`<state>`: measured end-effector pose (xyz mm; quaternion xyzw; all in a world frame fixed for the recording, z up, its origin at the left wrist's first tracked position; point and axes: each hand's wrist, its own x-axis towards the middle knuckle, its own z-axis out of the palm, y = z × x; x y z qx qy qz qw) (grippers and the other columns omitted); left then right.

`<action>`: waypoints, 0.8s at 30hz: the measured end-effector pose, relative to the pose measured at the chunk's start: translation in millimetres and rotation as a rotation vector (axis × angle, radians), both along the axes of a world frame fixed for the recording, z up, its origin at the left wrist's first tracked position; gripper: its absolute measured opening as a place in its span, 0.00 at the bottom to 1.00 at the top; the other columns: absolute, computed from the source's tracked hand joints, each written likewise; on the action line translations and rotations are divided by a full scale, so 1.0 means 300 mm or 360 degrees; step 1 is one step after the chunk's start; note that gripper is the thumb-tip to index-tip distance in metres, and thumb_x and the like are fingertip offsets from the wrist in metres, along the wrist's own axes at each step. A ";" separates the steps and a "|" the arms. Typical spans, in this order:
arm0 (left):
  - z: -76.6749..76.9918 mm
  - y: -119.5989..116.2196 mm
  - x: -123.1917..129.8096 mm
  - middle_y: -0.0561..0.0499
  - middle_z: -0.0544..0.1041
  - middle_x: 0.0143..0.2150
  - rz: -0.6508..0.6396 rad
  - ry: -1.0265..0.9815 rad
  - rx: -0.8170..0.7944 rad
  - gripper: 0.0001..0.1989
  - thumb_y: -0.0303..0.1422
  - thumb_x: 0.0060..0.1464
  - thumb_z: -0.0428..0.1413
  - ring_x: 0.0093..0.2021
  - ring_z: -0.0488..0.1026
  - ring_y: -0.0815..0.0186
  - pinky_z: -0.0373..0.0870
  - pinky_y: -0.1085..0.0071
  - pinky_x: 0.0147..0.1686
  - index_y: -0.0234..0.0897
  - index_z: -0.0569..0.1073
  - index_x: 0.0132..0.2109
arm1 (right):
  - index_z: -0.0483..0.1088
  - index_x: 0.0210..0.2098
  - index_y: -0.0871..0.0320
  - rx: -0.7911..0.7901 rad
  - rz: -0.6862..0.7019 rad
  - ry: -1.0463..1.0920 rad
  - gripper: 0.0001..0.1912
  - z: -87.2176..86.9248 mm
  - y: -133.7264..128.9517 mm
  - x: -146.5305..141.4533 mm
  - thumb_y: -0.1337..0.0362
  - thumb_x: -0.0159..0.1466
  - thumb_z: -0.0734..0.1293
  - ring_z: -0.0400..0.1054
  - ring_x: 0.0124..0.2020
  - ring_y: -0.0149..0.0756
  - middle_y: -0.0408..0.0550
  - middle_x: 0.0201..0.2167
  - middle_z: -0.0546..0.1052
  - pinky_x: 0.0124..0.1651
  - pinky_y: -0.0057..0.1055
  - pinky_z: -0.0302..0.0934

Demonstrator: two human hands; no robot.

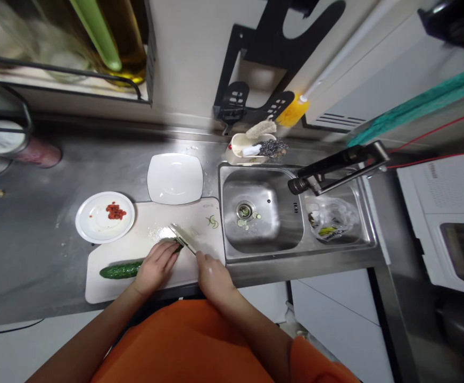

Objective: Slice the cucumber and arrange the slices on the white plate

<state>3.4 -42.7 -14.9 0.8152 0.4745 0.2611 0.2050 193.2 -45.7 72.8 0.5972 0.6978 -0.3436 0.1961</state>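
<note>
On the white cutting board (152, 221), a green cucumber (120, 270) lies at the left, its right end running up to my left hand (158, 266). My left hand is closed over a dark green piece of cucumber (179, 243) beside the blade; whether it is part of the same cucumber, I cannot tell. My right hand (215, 276) grips a knife (183, 239), its handle hidden in my fingers. The blade slants up and left, touching or very near the green piece. Thin green peel slices (212, 221) lie at the board's upper right.
Left of the board, a white plate (84, 218) holds small red pieces. A square white plate (175, 175) overlaps the board's back edge. To the right is a sink (274, 234) with slices near its drain, a black faucet (320, 173) and a plastic bag (331, 218).
</note>
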 end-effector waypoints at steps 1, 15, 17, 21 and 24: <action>-0.001 0.000 0.000 0.45 0.76 0.46 0.0000 0.0002 -0.0002 0.14 0.30 0.58 0.51 0.49 0.71 0.61 0.68 0.58 0.53 0.37 0.70 0.51 | 0.62 0.51 0.58 -0.0019 -0.0002 -0.0008 0.19 0.018 -0.003 0.003 0.75 0.63 0.51 0.70 0.37 0.39 0.52 0.38 0.74 0.35 0.29 0.62; -0.008 -0.003 -0.003 0.44 0.76 0.43 0.0019 0.0030 0.0093 0.11 0.30 0.57 0.52 0.48 0.71 0.60 0.68 0.59 0.52 0.35 0.71 0.47 | 0.63 0.47 0.58 -0.0210 -0.0049 -0.0057 0.18 0.138 -0.033 0.018 0.75 0.64 0.49 0.71 0.38 0.40 0.54 0.37 0.74 0.35 0.28 0.61; -0.009 -0.003 -0.003 0.44 0.76 0.43 0.0016 0.0030 0.0099 0.11 0.30 0.56 0.53 0.48 0.71 0.60 0.69 0.59 0.52 0.35 0.71 0.47 | 0.63 0.47 0.58 -0.0210 -0.0046 -0.0058 0.18 0.141 -0.033 0.017 0.75 0.64 0.49 0.71 0.39 0.41 0.54 0.38 0.74 0.35 0.28 0.61; -0.016 -0.004 -0.006 0.45 0.76 0.43 0.0013 0.0031 0.0089 0.11 0.30 0.57 0.52 0.48 0.71 0.60 0.69 0.59 0.52 0.35 0.71 0.47 | 0.63 0.46 0.58 -0.0205 -0.0041 -0.0058 0.18 0.142 -0.031 0.017 0.75 0.64 0.49 0.72 0.38 0.42 0.54 0.39 0.74 0.35 0.30 0.62; -0.021 -0.005 -0.008 0.44 0.76 0.43 0.0013 0.0032 0.0092 0.11 0.30 0.57 0.52 0.49 0.71 0.60 0.69 0.58 0.52 0.36 0.71 0.47 | 0.63 0.46 0.58 -0.0218 -0.0052 -0.0053 0.18 0.144 -0.027 0.016 0.75 0.64 0.48 0.72 0.39 0.42 0.55 0.38 0.74 0.35 0.31 0.62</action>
